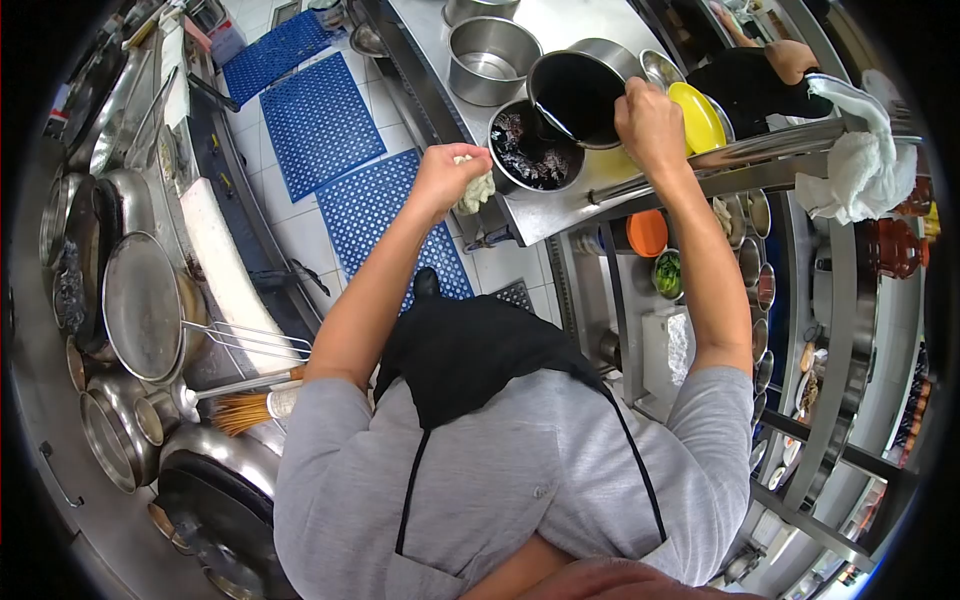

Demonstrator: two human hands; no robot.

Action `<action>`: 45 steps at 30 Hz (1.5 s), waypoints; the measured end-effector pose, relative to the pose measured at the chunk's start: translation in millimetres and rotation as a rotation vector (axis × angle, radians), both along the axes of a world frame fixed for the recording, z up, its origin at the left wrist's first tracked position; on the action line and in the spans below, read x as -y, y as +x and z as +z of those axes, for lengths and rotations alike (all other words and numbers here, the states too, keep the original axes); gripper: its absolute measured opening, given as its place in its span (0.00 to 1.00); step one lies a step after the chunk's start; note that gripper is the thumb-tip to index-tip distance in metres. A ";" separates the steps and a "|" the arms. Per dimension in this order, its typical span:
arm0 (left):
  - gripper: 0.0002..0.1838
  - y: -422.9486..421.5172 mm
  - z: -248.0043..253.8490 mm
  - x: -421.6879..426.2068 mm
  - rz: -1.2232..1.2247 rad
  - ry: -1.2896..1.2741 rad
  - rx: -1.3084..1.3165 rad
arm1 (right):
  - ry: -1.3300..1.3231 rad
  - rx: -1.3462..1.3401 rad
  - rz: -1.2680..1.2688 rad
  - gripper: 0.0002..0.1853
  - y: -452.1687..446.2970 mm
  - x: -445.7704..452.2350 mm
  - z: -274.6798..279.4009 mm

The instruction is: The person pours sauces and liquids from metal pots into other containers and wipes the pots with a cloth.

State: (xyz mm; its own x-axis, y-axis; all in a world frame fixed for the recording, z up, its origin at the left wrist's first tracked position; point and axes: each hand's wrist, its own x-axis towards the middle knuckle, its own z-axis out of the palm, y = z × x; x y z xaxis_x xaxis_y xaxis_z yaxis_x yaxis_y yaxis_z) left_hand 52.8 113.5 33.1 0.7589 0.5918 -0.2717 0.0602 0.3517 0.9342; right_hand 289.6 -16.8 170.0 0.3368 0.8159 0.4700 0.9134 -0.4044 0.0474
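Observation:
My right hand (648, 120) grips the rim of a metal pot (577, 98) with dark liquid inside. That pot tilts over a second metal pot (537, 147), whose dark liquid has bubbles on its surface. My left hand (450, 182) is closed on a crumpled pale cloth (474, 190), just left of the second pot and off the counter's edge. An empty metal pot (490, 62) stands behind them on the steel counter (425, 20). Beside my right hand lies a yellow oval dish (697, 118).
Blue perforated mats (320, 122) cover part of the tiled floor. Pans (145, 305) and a bamboo brush (243, 412) are at the left. A white towel (860, 170) hangs on the right rail. Another person's arm (790, 62) shows beyond the counter.

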 end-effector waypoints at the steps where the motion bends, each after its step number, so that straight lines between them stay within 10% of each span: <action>1: 0.14 -2.7 1.7 0.7 -0.021 -0.013 -0.013 | 0.001 0.010 0.007 0.07 -0.5 1.1 -1.9; 27: 0.45 -13.0 2.3 30.9 -0.149 -0.179 0.151 | 0.121 0.096 0.126 0.08 -12.1 17.0 -2.6; 45: 0.42 -38.8 -1.4 26.0 -0.063 -0.327 0.184 | 0.393 -0.905 -0.356 0.13 14.8 4.9 2.0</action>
State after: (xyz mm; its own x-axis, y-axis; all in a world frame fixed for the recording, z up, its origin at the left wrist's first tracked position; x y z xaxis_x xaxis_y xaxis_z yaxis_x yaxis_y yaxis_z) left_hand 14.0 87.5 31.7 0.8446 0.4470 -0.2947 -0.0669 0.6342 0.7702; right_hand 304.4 -21.8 172.0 0.8856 0.4449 0.1332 0.3673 -0.4956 -0.7870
